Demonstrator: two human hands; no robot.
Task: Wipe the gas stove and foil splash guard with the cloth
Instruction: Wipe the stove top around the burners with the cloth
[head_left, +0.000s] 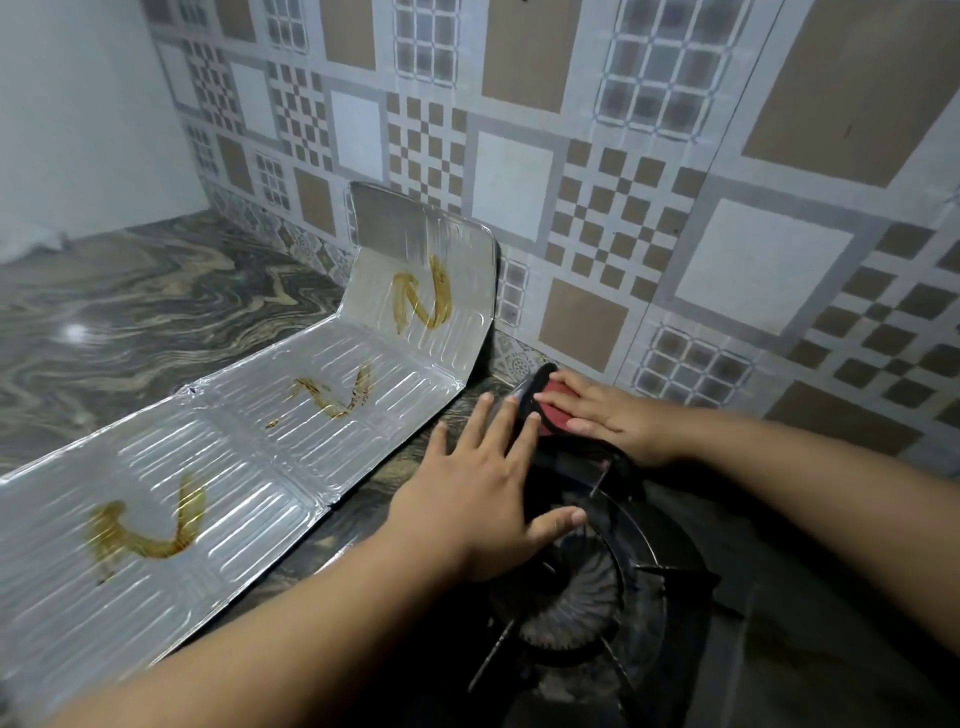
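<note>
A black gas stove (685, 582) fills the lower right, its round burner and pan supports showing. My right hand (602, 415) lies flat with straight fingers on a red cloth (558, 410) at the stove's far left corner, near the wall. My left hand (483, 493) rests open on the stove's left edge, fingers spread, thumb toward the burner. The foil splash guard (234, 467) lies unfolded on the counter to the left, its far panel bent up against the wall. Three brown greasy smears mark its panels.
A dark marbled counter (130, 322) stretches away to the left behind the foil. A patterned tiled wall (649, 182) stands close behind the stove and foil. A plain white wall closes the far left corner.
</note>
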